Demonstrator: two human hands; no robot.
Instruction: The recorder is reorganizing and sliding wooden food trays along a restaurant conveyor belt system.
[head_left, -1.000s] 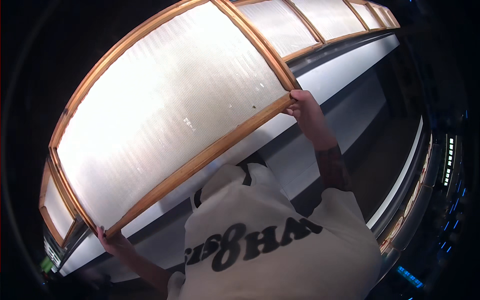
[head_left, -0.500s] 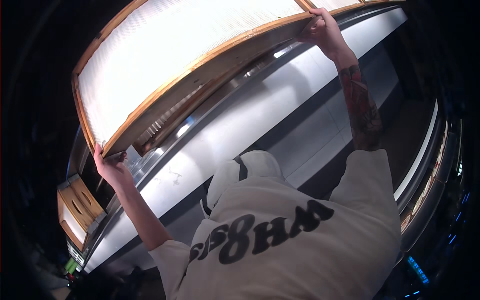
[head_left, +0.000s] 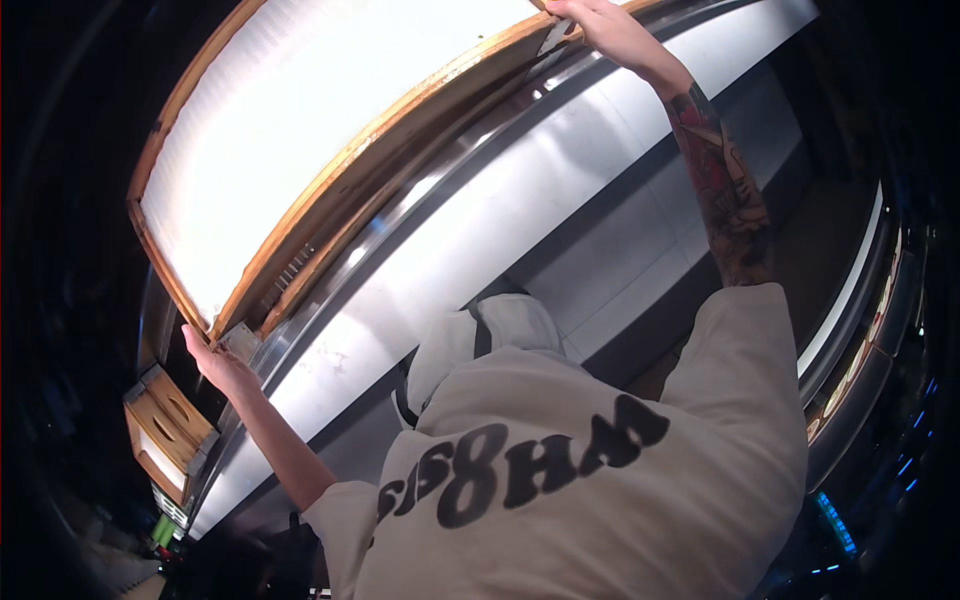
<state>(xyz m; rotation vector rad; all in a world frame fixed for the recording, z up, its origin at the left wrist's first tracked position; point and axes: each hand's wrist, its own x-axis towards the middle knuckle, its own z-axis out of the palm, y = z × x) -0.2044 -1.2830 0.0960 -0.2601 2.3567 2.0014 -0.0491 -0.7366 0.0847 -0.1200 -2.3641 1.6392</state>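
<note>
A large, shallow wooden-framed tray (head_left: pixel 320 110) with a bright white ribbed surface slants across the top of the view. My left hand (head_left: pixel 222 368) is at its near left corner, thumb up along the outer side and the other fingers partly hidden by the corner. My right hand (head_left: pixel 612 38) grips the near edge farther right, close to a wooden crosspiece; its fingertips run up to the top border. Below the tray's near side, another wooden edge (head_left: pixel 335 250) shows through a narrow gap.
A long metal counter (head_left: pixel 480 220) runs diagonally beneath the tray. At the lower left stand wooden boxes (head_left: pixel 170 420) with oval hand slots. A dark rail with a white strip (head_left: pixel 850 265) curves along the right. Deep shadow covers the far left.
The tray has shifted left and its near left corner sits lower. The gap beneath it has narrowed. My right hand has moved left and up, my left hand slightly down.
</note>
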